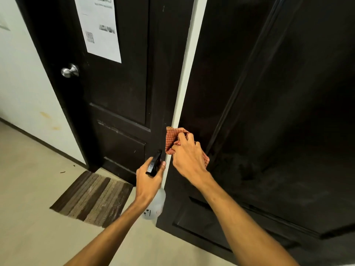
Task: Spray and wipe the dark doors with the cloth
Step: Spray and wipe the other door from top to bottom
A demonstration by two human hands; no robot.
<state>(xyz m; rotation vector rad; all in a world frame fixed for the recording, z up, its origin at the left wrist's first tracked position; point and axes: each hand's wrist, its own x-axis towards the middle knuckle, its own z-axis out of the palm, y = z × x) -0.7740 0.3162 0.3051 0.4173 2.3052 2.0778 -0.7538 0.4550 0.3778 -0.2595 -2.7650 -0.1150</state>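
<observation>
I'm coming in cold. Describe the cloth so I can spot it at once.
Find the white strip of frame running between the two dark doors, and follow it down. Near its lower part, the right hand grips the cloth and presses it against the edge of the right-hand door. It is a bunched orange-red checked rag, the only warm-coloured thing there.

Head view, downward, near doors (123, 93)

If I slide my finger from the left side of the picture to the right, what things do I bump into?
Doorknob → paper sheet → left hand holding the spray bottle → right hand pressing the orange cloth → big dark door.
</observation>
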